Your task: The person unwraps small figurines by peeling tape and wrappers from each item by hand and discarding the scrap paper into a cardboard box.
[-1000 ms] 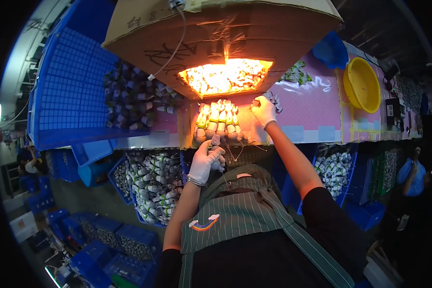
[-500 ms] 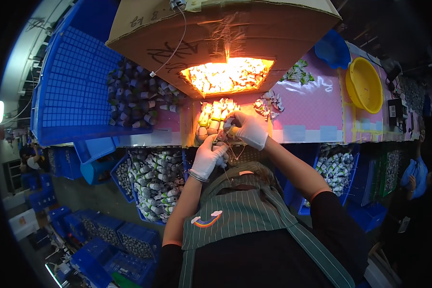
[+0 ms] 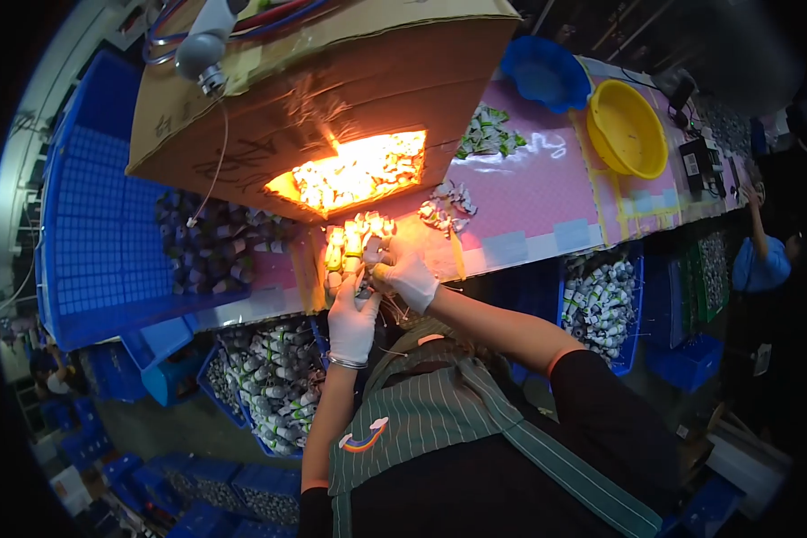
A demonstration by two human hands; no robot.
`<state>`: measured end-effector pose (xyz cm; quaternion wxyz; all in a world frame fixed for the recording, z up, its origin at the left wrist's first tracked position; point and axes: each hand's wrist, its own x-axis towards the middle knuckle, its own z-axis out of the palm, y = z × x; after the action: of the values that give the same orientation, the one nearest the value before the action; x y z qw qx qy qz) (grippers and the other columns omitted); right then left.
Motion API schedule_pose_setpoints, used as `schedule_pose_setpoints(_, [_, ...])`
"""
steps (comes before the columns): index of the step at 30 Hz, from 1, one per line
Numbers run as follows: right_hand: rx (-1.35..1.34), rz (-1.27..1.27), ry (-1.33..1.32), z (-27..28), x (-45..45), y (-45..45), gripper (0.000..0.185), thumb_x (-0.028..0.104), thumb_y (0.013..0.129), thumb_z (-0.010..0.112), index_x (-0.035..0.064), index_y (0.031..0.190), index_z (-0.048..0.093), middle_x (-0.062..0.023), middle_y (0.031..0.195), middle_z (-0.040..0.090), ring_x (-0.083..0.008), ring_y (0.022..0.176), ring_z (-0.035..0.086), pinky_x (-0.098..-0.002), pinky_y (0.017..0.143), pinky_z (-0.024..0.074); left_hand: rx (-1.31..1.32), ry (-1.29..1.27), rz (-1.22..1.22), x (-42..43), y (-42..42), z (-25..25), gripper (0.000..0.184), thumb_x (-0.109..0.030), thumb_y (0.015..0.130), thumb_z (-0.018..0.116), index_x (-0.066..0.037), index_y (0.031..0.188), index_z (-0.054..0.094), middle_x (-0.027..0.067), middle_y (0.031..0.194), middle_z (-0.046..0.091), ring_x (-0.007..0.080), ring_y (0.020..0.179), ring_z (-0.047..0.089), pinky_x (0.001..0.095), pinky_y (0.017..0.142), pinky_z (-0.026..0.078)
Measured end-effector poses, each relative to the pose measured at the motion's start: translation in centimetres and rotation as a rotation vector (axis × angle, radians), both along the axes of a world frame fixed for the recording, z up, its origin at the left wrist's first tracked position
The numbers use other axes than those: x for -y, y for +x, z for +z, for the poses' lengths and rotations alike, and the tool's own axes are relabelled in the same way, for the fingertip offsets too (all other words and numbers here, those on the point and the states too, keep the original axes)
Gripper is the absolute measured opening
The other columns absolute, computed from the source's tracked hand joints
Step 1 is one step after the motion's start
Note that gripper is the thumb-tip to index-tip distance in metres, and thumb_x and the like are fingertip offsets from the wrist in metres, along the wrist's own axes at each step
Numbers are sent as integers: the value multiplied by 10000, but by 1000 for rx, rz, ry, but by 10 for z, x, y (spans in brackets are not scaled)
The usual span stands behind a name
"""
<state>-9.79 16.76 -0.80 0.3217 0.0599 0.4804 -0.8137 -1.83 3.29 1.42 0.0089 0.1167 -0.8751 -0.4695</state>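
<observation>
My left hand (image 3: 351, 325), in a white glove, has its fingers closed around a small grey piece with thin wire-like strands hanging below it. My right hand (image 3: 410, 280), also gloved, meets it from the right, its fingertips pinched at the same piece; much of the piece is hidden between the fingers. Just beyond my hands, small white-and-grey cylindrical pieces (image 3: 352, 246) with yellow-green bands lie in rows on the table edge, brightly lit. To their right is a pile of small white and dark scraps (image 3: 448, 207).
A cardboard box (image 3: 332, 99) with a glowing opening (image 3: 368, 170) stands ahead. Blue crates hold many small pieces, left (image 3: 103, 233) and below (image 3: 273, 377). Green-and-white pieces (image 3: 490, 132), a blue basin (image 3: 547, 73) and a yellow basin (image 3: 626, 130) sit rightward. Another person (image 3: 762, 260) is far right.
The view has turned, so the box and table appear shifted left and tilted. My hands stay together at the small grey piece, with the right fingertips lower beside the left.
</observation>
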Motion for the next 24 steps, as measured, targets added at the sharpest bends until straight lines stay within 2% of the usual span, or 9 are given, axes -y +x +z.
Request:
schedule_pose_setpoints(3, [-36,53,39,-22,-14,-8,357,88,892,651,13,1192,472,-75,893,630,-111,700,599,-230,577,481,235,238,28,4,2,-15,355,-150,856,721,-23,1158,582,105,909,675,164,697,654,321,658,536])
schedule_pose_setpoints(5, [-171,197,211,-29,-32,-26,427,156,898,674,11,1253,489,-81,919,649,-116,679,606,-253,586,500,353,615,104,3,0,-14,328,-139,891,695,-30,1174,570,60,848,662,111,656,632,267,581,527])
schedule_pose_setpoints(9, [-502,-45,740,-68,-101,-86,253,218,900,660,33,1072,658,-90,907,673,-124,661,644,-262,605,528,366,771,133,5,-3,-5,261,-134,921,664,-42,1134,546,41,732,614,107,591,598,249,515,505])
schedule_pose_setpoints(10, [-531,-151,824,-76,-121,-100,235,217,898,652,40,1052,672,-91,896,679,-120,684,660,-264,622,535,370,769,134,6,-2,-3,261,-134,921,664,-42,1134,546,41,732,614,107,591,598,249,515,505])
schedule_pose_setpoints(11, [-235,-216,793,-69,-138,-115,261,209,883,632,47,1084,663,-135,936,697,-215,744,701,-334,694,555,376,767,127,7,-2,-2,249,-135,924,658,-45,1125,541,45,734,610,110,581,592,252,510,503])
schedule_pose_setpoints(13, [-508,-252,1315,-114,-182,-154,302,202,859,623,49,1118,648,-193,1025,683,-334,884,686,-410,784,546,391,762,117,6,-2,-1,238,-135,928,652,-47,1116,537,49,736,607,114,571,587,256,504,502])
schedule_pose_setpoints(15, [-636,-361,1426,-145,-211,-184,367,228,824,645,53,1145,626,-217,1095,656,-391,1013,631,-460,871,511,425,764,137,3,-1,0,239,-138,932,645,-45,1124,537,48,736,605,121,581,592,262,505,506])
schedule_pose_setpoints(18, [-552,-196,1559,-129,-223,-208,388,257,813,662,60,1145,618,-204,1143,644,-367,1063,621,-465,894,502,458,764,133,-3,-2,-2,244,-132,936,636,-38,1136,533,47,751,606,121,601,597,265,508,513])
schedule_pose_setpoints(24, [-235,-182,1682,-115,-239,-202,410,325,807,668,81,1133,618,-191,1163,648,-366,1052,638,-472,877,512,449,767,107,-10,-6,1,250,-126,939,625,-29,1147,527,49,773,604,122,626,605,267,517,526])
